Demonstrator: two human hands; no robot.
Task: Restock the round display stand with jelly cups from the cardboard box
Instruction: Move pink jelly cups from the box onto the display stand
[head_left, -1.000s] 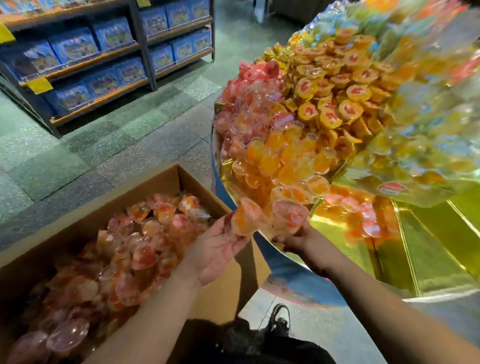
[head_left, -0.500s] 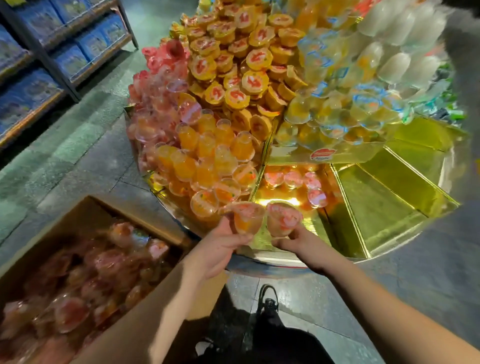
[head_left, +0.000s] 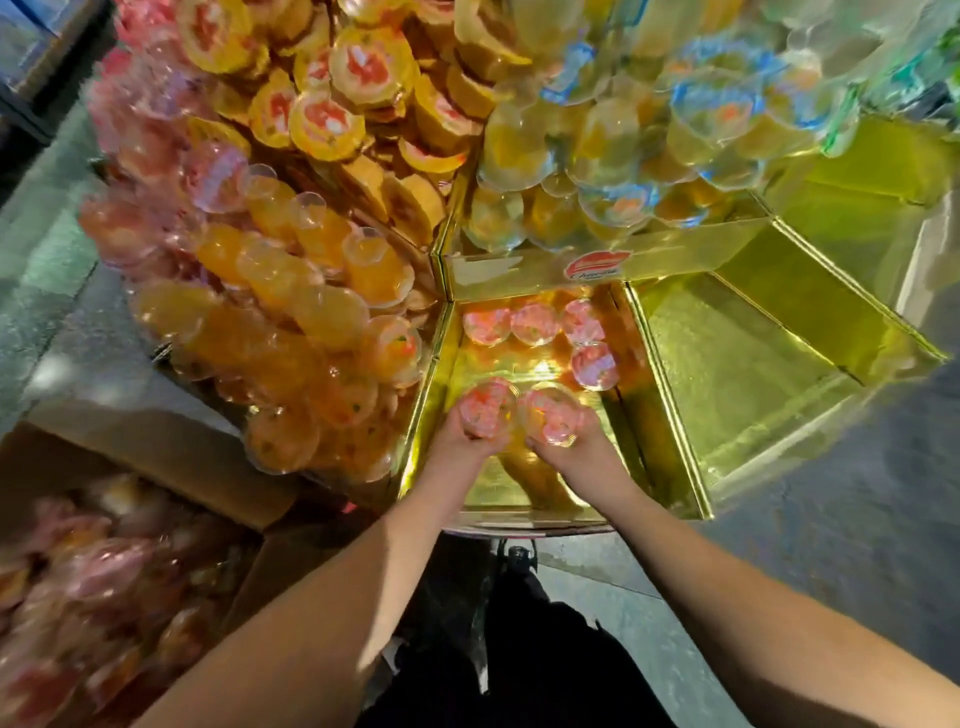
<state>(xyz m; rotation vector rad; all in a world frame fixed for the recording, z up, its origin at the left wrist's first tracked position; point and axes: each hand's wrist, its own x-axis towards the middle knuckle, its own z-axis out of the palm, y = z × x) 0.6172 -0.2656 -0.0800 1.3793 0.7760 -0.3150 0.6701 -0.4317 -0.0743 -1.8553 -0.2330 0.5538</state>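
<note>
Head view, looking down. Round display stand (head_left: 675, 270) filling upper frame: gold foil wedges, heaped full from 9 to 1 o'clock with orange, yellow and clear cups. Nearest gold compartment (head_left: 524, 483) at centre almost bare; neighbouring wedge at 3 o'clock bare too. Cardboard box (head_left: 171, 467) at 8 o'clock, open, loaded with pink jelly cups (head_left: 104, 582), blurred. Four pink cups (head_left: 535, 325) already seated, lids up, along far wall and right side of nearest compartment.

Left hand (head_left: 460, 441) wrapped round one pink cup (head_left: 488, 408); right hand (head_left: 582, 447) wrapped round a second cup (head_left: 550, 413). Both cups upright, lids up, side by side, near touching, low over compartment floor; contact with floor not resolvable.

Key relation: open floor directly beneath and toward 6 o'clock of hands; seated row at 12 o'clock, just beyond. Cup axes vertical, matching row. Both hands equally near. Judgement: placement step, compartment early in fill.
</note>
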